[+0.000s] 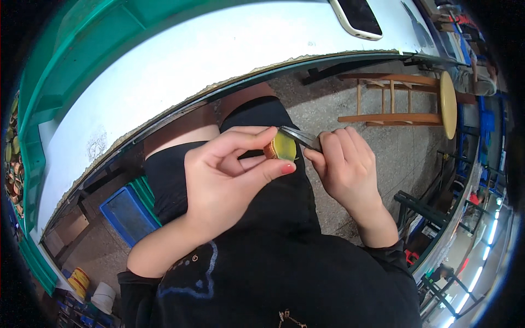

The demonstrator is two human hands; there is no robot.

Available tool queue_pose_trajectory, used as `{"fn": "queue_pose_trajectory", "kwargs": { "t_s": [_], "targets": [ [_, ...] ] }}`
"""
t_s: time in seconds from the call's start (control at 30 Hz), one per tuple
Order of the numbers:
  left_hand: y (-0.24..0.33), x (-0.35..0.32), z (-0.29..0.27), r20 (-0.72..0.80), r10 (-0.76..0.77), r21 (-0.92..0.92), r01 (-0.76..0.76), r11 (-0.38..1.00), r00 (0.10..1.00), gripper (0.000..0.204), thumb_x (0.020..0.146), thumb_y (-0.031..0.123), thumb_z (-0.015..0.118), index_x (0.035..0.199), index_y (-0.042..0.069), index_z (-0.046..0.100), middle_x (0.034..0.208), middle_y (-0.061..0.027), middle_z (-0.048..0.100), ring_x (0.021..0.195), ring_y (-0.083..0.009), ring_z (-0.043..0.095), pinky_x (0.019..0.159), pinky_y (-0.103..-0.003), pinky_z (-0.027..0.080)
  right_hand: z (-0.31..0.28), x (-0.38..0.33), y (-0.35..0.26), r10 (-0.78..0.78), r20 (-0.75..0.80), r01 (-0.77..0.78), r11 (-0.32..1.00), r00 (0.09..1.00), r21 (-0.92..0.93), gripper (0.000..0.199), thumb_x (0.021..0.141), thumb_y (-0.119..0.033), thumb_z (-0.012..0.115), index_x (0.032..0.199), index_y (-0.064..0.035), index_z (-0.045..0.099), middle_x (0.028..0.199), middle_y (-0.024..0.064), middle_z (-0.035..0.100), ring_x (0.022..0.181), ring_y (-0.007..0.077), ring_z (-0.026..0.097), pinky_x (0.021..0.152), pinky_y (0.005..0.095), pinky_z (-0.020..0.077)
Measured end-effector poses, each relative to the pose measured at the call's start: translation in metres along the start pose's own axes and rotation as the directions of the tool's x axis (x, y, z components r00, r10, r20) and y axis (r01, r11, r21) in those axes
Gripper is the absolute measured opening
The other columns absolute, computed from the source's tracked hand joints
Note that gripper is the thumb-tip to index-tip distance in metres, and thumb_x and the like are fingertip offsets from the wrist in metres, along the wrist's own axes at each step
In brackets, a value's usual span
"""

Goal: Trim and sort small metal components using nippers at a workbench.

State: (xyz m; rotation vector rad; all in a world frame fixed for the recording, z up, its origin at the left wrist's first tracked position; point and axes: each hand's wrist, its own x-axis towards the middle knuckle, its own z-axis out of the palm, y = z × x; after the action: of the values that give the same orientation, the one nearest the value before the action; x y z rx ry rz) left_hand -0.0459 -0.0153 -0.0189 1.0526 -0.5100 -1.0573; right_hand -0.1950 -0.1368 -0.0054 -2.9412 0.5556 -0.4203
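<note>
Above my lap, my left hand (219, 169) pinches a small coil (284, 146) between thumb and fingers. Yellow-green tape covers the coil's face, and copper-coloured winding shows along its left side. My right hand (350, 169) is closed around a slim metal hand tool (302, 138). The tool's narrow tip meets the coil's upper edge beside my left fingertips. Most of its handle is hidden in my fist, so whether it is tweezers or pliers cannot be made out.
A white worktable (180, 71) with a chipped edge lies ahead, bearing a phone (358, 19) and a green tray (41, 136). Similar coils (15, 180) fill a container at far left. A wooden stool (394, 101) stands right; a blue bin (128, 216) is below left.
</note>
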Motion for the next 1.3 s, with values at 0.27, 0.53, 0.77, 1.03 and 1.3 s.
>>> {"fn": "queue_pose_trajectory", "kwargs": {
  "t_s": [0.27, 0.53, 0.77, 1.03, 1.3],
  "targets": [
    [0.013, 0.002, -0.012, 0.063, -0.156, -0.258, 0.168, 0.952, 0.986, 0.038, 0.077, -0.008, 0.066, 0.113, -0.004, 0.054, 0.105, -0.0192, 0.061, 0.086, -0.0242, 0.065, 0.075, -0.027, 0.055, -0.018, 0.002, 0.001, 0.331, 0.153, -0.353, 0.712, 0.931, 0.606, 0.012, 0.084, -0.015, 0.059, 0.082, -0.0036, 0.055, 0.074, 0.0079, 0.052, 0.064, 0.0207, 0.048, 0.059, 0.0293, 0.0422],
    [0.012, -0.005, -0.016, 0.184, -0.283, -0.413, 0.335, 0.847, 0.941, 0.041, 0.089, 0.017, 0.06, 0.122, -0.004, 0.048, 0.104, -0.0228, 0.06, 0.082, -0.024, 0.064, 0.061, -0.023, 0.051, -0.004, 0.004, 0.003, 0.072, 0.113, -0.115, 0.889, 0.991, 0.443, 0.013, 0.083, -0.015, 0.06, 0.086, -0.0019, 0.057, 0.075, 0.0087, 0.053, 0.066, 0.0223, 0.049, 0.062, 0.0297, 0.0431],
    [0.008, -0.008, -0.019, 0.249, -0.314, -0.413, 0.393, 0.821, 0.916, 0.04, 0.091, 0.017, 0.057, 0.122, -0.008, 0.048, 0.1, -0.0216, 0.062, 0.083, -0.024, 0.064, 0.063, -0.024, 0.051, 0.0, 0.007, -0.004, -0.007, 0.07, -0.025, 0.9, 0.998, 0.435, 0.017, 0.083, -0.018, 0.061, 0.086, -0.0016, 0.057, 0.076, 0.0084, 0.053, 0.066, 0.0222, 0.049, 0.063, 0.0293, 0.0432],
    [0.009, -0.008, -0.021, 0.295, -0.328, -0.469, 0.435, 0.768, 0.897, 0.034, 0.089, 0.01, 0.059, 0.118, -0.007, 0.054, 0.098, -0.0209, 0.063, 0.083, -0.024, 0.065, 0.067, -0.026, 0.052, -0.002, 0.011, -0.006, -0.066, 0.041, 0.043, 0.907, 0.997, 0.419, 0.02, 0.084, -0.021, 0.061, 0.083, -0.0021, 0.056, 0.074, 0.0081, 0.051, 0.063, 0.0225, 0.048, 0.06, 0.0293, 0.0432],
    [0.013, -0.006, -0.013, 0.196, -0.346, -0.447, 0.398, 0.801, 0.917, 0.035, 0.083, -0.003, 0.063, 0.116, -0.008, 0.052, 0.096, -0.0193, 0.063, 0.083, -0.0229, 0.065, 0.073, -0.026, 0.054, 0.0, 0.011, -0.004, -0.08, 0.07, 0.054, 0.949, 0.994, 0.31, 0.023, 0.085, -0.024, 0.06, 0.078, -0.0031, 0.053, 0.069, 0.0072, 0.048, 0.058, 0.0214, 0.047, 0.054, 0.0294, 0.042]
  ]
}}
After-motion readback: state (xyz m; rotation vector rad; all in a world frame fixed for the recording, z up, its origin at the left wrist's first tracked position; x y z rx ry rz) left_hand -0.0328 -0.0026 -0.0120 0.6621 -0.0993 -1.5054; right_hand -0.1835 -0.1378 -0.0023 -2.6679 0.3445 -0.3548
